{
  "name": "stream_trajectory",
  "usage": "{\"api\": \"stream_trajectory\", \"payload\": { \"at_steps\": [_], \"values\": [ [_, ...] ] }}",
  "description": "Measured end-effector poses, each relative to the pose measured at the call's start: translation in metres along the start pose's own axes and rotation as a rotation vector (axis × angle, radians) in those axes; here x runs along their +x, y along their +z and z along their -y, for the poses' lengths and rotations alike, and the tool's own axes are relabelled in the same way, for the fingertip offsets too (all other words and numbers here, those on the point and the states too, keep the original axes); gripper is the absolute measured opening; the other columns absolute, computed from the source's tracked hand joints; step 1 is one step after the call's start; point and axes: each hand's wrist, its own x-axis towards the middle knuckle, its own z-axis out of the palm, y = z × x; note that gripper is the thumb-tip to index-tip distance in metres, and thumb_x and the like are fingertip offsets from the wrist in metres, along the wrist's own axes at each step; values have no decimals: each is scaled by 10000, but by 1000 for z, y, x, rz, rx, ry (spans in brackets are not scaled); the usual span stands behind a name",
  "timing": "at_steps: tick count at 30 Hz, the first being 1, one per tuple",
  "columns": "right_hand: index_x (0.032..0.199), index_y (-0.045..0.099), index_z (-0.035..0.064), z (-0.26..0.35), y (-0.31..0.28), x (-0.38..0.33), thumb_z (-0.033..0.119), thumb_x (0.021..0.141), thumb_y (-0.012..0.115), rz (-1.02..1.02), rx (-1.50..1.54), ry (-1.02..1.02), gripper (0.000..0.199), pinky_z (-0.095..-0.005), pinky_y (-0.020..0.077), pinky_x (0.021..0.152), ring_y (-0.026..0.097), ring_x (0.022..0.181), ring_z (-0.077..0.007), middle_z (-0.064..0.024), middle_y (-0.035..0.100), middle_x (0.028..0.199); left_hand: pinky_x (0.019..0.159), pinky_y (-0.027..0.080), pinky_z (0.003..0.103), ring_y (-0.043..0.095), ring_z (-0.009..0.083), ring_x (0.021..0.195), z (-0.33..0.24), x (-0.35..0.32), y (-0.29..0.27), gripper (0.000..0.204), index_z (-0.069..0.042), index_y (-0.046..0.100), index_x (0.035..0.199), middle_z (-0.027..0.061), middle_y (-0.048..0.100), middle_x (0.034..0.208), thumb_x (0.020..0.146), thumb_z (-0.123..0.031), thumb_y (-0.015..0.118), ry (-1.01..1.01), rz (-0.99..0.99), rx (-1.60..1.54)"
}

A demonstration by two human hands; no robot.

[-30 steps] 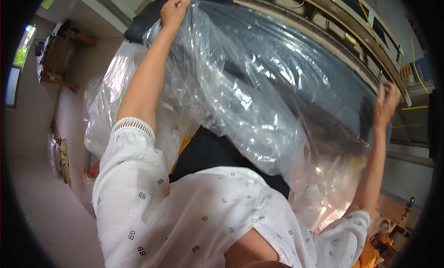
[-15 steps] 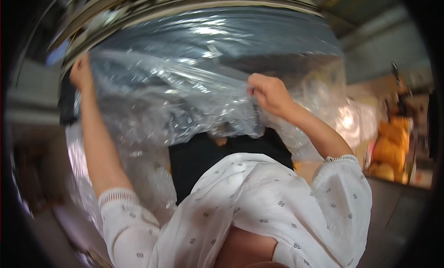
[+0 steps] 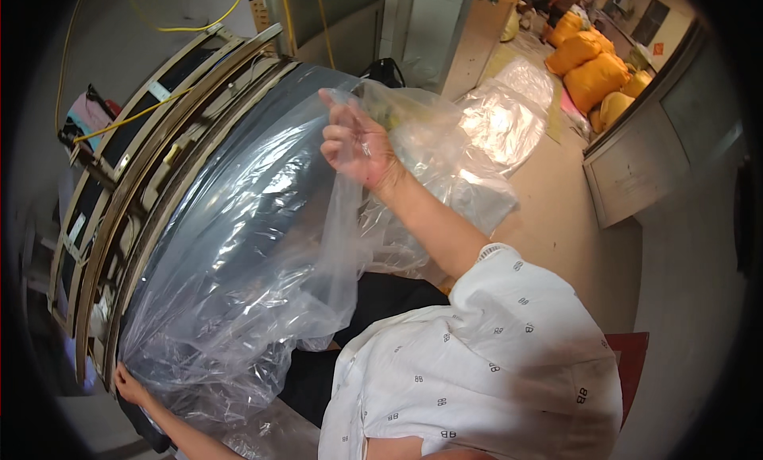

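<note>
A wide sheet of clear plastic film [image 3: 246,301] lies over a blue-grey machine surface [image 3: 262,150] and drapes in crumpled folds down to my lap. At the far end of that surface my right hand [image 3: 362,146] is raised with its fingers curled, holding the film's edge; a fold hangs below the palm. Down at the lower left, my left hand [image 3: 131,384] pinches the film beside the near corner of the machine. The film between the two hands is loosely stretched.
Along the left runs a machine frame [image 3: 119,198] with metal rails and yellow cables. More clear film [image 3: 505,118] spreads over the floor beyond my right arm. Stuffed orange sacks [image 3: 596,79] are piled past the open doorway. A red seat edge [image 3: 632,365] shows behind me.
The view has swung to the right, bringing the doorway and sacks into sight. My right hand has lifted and carried the film's edge to the surface's right end. My left hand still grips the film.
</note>
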Motion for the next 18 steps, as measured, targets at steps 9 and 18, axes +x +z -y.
{"api": "stream_trajectory", "payload": {
  "at_steps": [9, 18],
  "values": [
    [1170, 522, 114, -23, -43, -57, 234, 882, 542, -425, -694, 444, 313, -216, 404, 510, 506, 617, -80, 27, 526, 733, 771, 433, 299, 600, 222, 864, 36, -5, -19, 405, -67, 656, 1006, 79, 658, 967, 844, -423, 551, -166, -35, 63],
    [1079, 616, 70, 100, -37, 65, 230, 852, 573, -435, -1728, 22, 281, -192, 411, 628, 505, 698, -47, 11, 587, 789, 806, 434, 278, 585, 188, 883, -9, -42, -56, 354, -2, 630, 1018, 97, 642, 1001, 865, -316, 567, -91, 103, -7]
  ]
}}
